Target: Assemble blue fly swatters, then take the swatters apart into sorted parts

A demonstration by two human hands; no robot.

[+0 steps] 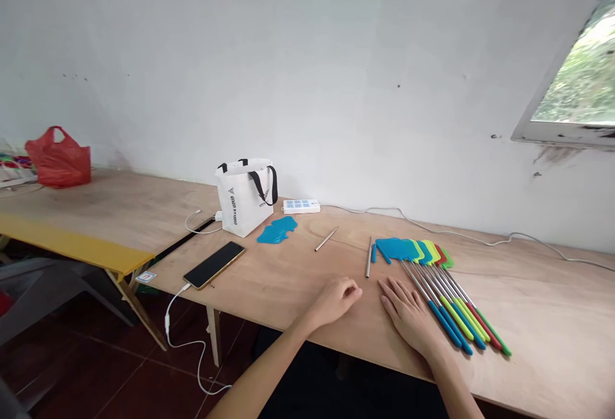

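Observation:
My left hand (pixel 335 299) rests on the wooden table with its fingers loosely curled, and nothing shows in them. To its right, my right hand (pixel 407 311) lies flat, palm down, fingers stretched out. Close beside the right hand is an overlapping row of fly swatters (pixel 442 284) with metal rods and blue, yellow-green, red and green heads and handles. Just beyond my hands lie a metal rod (pixel 368 259) and two short blue pieces (pixel 383 252). Another metal rod (pixel 327 239) lies farther left, near loose blue swatter heads (pixel 277 230).
A white bag (pixel 245 198) with black handles stands near the wall beside a white power strip (pixel 301 206). A phone (pixel 214 265) on a charging cable lies near the table's left front edge. A second table (pixel 139 207) carries a red plastic bag (pixel 60 159).

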